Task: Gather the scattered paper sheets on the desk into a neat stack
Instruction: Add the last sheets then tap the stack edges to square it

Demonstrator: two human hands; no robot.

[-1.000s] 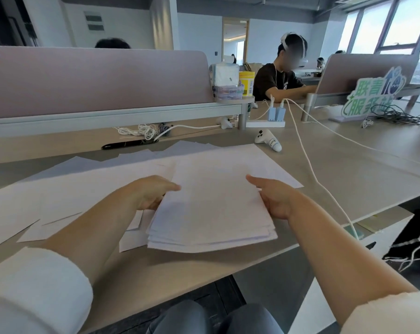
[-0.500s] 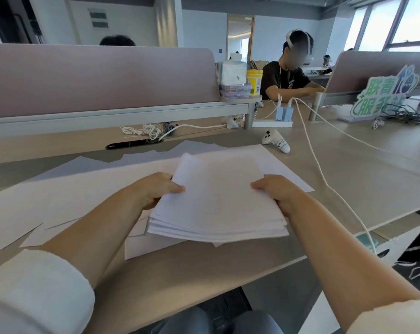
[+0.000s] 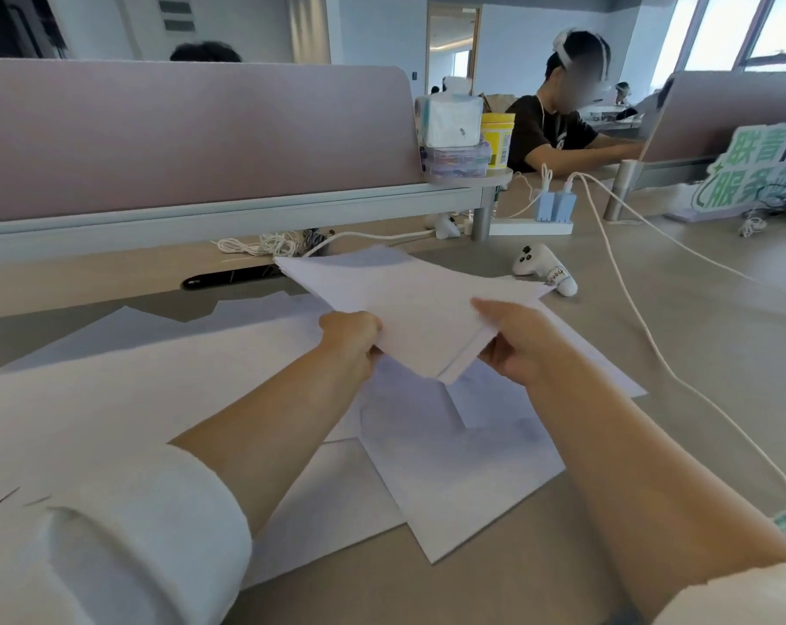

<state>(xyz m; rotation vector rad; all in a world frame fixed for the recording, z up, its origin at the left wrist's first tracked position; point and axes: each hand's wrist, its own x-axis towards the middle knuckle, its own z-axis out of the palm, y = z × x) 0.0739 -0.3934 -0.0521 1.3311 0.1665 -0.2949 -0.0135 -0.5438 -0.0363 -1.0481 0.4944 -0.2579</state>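
Observation:
A stack of white paper sheets (image 3: 409, 309) is raised off the desk, tilted up and away from me. My left hand (image 3: 353, 338) grips its near left edge. My right hand (image 3: 513, 342) grips its near right corner, thumb on top. Under the lifted stack, several loose white sheets (image 3: 454, 453) lie spread on the beige desk (image 3: 675, 354), overlapping at different angles. More loose sheets (image 3: 125, 381) cover the desk to the left, partly hidden by my left forearm.
A white game controller (image 3: 544, 268) lies just past the stack on the right. A white cable (image 3: 644, 327) runs from a power strip (image 3: 535, 225) across the desk's right side. A pink divider panel (image 3: 192, 137) stands behind. A seated person (image 3: 558, 124) works beyond it.
Both hands have lifted the gathered stack off the desk and tipped it upward and away. The sheets that lay beneath it are now uncovered.

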